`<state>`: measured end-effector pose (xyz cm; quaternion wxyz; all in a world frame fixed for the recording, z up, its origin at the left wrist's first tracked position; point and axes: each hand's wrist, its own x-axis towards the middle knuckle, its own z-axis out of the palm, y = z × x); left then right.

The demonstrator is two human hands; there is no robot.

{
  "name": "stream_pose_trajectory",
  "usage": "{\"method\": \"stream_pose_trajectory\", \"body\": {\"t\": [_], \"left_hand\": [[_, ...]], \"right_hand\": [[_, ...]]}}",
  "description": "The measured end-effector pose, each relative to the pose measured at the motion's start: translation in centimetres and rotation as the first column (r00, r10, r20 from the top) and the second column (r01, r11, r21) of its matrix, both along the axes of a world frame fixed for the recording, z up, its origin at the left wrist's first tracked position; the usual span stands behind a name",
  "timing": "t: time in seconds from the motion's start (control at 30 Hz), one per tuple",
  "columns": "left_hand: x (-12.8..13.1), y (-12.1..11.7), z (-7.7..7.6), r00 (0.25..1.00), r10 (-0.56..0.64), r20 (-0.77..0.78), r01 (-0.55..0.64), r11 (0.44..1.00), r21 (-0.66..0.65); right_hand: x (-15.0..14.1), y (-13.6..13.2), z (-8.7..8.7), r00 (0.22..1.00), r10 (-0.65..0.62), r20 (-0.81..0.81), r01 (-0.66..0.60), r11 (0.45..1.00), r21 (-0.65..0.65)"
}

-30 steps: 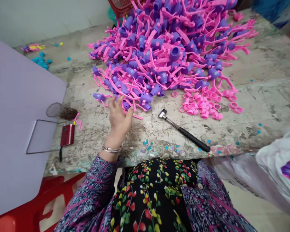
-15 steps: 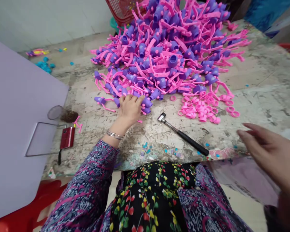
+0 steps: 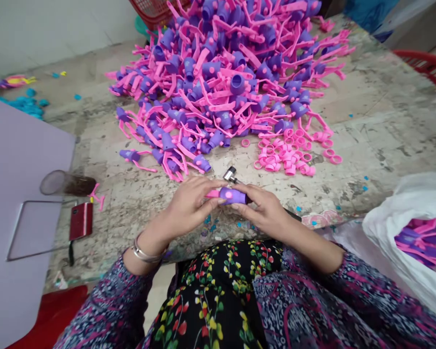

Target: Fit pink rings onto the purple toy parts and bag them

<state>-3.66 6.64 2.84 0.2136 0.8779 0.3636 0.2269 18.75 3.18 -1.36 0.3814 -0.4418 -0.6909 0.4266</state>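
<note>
Between my two hands, a purple-and-pink plastic toy part (image 3: 233, 196) is held level above the near side of the table. My left hand (image 3: 189, 203) grips its pink end, with the fingers over much of it. The thumb and fingers of my right hand (image 3: 267, 208) close on the purple end. Just beyond them lies a hammer (image 3: 229, 174); its head shows, while the handle is mostly hidden by my right hand. A large pile of similar purple-and-pink parts (image 3: 218, 77) spreads over the far part of the table.
Loose pink rings (image 3: 290, 154) lie right of the hammer head. A white sack (image 3: 388, 213) with more parts hangs open at the right edge. On the left are a cup (image 3: 54, 183) with dark contents, a red case (image 3: 81, 220) and a pale panel (image 3: 18, 194).
My left hand has come back from the pile's near edge with a toy part. My right hand has moved in from the right and holds it too. The view has turned right.
</note>
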Motion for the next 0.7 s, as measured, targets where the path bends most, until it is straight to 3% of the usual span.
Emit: {"method": "stream_pose_trajectory", "body": {"t": [0.1,0.2,0.3,0.37,0.5,0.57,0.6,0.63,0.7], "left_hand": [[0.2,-1.7,-1.3,0.976,0.206,0.071,-0.217,0.951,0.220],[0.9,-3.1,-3.1,0.974,0.210,0.086,-0.221,0.964,0.149],[1.9,-3.8,-4.4,0.985,0.171,-0.010,-0.171,0.984,-0.042],[2.4,-3.9,-4.7,0.990,0.129,-0.048,-0.137,0.964,-0.227],[2.7,-4.1,-4.3,0.994,0.103,0.029,-0.067,0.810,-0.583],[2.7,-4.2,-4.3,0.988,0.132,0.082,-0.038,0.715,-0.698],[2.7,-4.3,-4.3,0.983,0.156,0.098,-0.034,0.674,-0.738],[2.7,-4.3,-4.4,0.977,0.187,0.105,-0.040,0.641,-0.766],[2.9,-4.4,-4.8,0.960,0.258,0.108,-0.071,0.599,-0.798]], "right_hand": [[-0.2,-0.6,-1.0,0.960,-0.193,-0.203,0.123,0.942,-0.314],[-0.1,-1.7,-1.5,0.892,-0.352,-0.284,0.173,0.846,-0.505],[-0.6,-2.7,-1.3,0.921,-0.290,-0.262,0.147,0.877,-0.457],[-1.1,-3.1,-0.9,0.948,-0.222,-0.227,0.119,0.912,-0.393],[-0.8,-3.0,0.4,0.978,-0.050,-0.201,-0.011,0.957,-0.290],[0.4,-2.5,0.7,0.971,0.089,-0.224,-0.156,0.941,-0.301],[1.3,-2.2,0.7,0.970,0.101,-0.220,-0.170,0.931,-0.322],[2.4,-1.8,0.5,0.980,0.063,-0.190,-0.125,0.932,-0.339],[4.8,-0.8,-0.4,0.970,-0.241,-0.037,0.221,0.932,-0.287]]}}
